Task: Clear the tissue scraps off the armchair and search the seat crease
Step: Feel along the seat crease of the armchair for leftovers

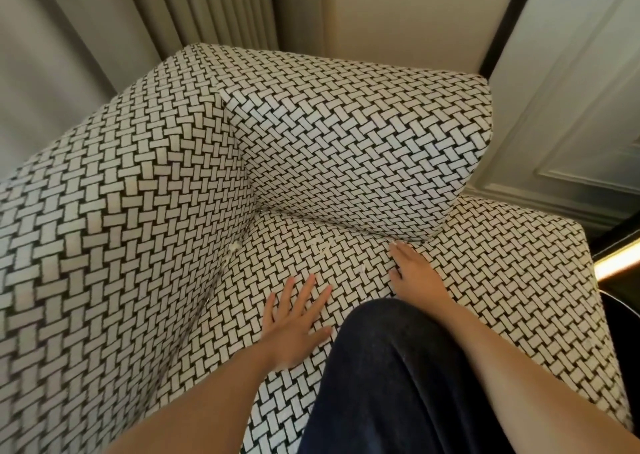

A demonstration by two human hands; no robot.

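The armchair (145, 211) is covered in a black-and-white woven pattern. My left hand (294, 325) lies flat on the seat with its fingers spread and straight, holding nothing. My right hand (414, 270) reaches farther in, its fingertips touching the seat just under the back cushion (363, 156), by the seat crease (346, 228). Small white tissue scraps lie on the seat: one (233, 246) by the left arm's crease, one (320, 246) in the middle, and a tiny one (362, 268) between my hands. My knee in dark trousers (391, 367) rests on the seat front.
Pale curtains (207, 7) hang behind the chair at the left. A cream wall panel (571, 114) with mouldings stands close on the right. A dark floor strip with a lit edge (616, 256) shows at the far right.
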